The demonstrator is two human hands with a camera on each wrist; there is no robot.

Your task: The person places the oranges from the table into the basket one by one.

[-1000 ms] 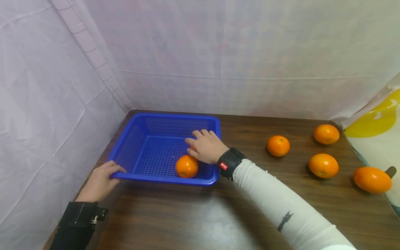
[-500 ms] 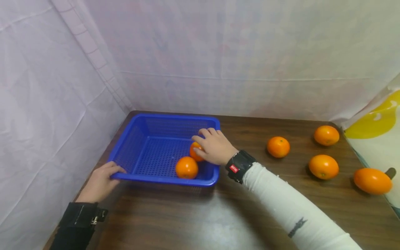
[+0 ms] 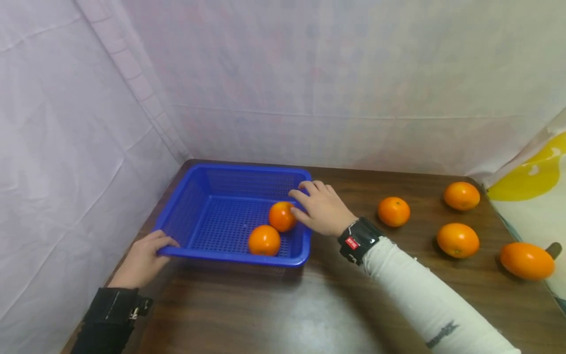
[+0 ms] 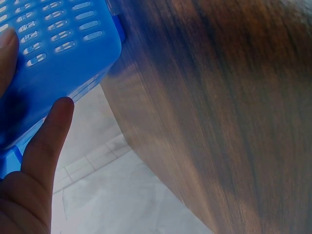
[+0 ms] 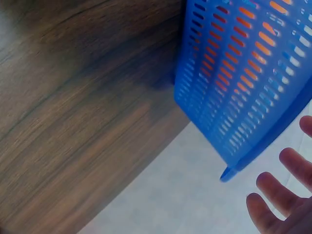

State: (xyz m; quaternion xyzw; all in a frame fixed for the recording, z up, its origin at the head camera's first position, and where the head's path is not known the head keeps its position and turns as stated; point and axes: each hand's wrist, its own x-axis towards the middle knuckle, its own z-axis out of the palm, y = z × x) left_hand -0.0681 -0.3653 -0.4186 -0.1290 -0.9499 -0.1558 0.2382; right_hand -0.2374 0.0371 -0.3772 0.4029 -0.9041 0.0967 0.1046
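Note:
My left hand point(image 3: 140, 258) grips the near left corner of a blue plastic basket point(image 3: 230, 254), fingers over the rim. In the left wrist view, that hand's thumb and finger point(image 4: 41, 151) lie along the basket's slotted side point(image 4: 73, 53). Two oranges point(image 3: 264, 240) sit together in the basket's right part. At its right rim my right hand point(image 3: 325, 210) hovers with fingers spread, holding nothing; its fingertips overlap the farther orange point(image 3: 281, 217) in the head view. The right wrist view has this hand point(image 5: 285, 200) beside the basket wall point(image 5: 234, 92), orange showing through the slots.
Several more oranges point(image 3: 394, 212) lie on the right side of the brown wooden table point(image 3: 247, 305). The rightmost one point(image 3: 527, 261) is near the table's right edge. White cloth point(image 3: 336, 73) hangs behind and at the left, close to the basket.
My right hand has drawn back rightward from inside the basket to its right rim, letting go of the farther orange, which now shows almost whole. The left hand stays on the corner.

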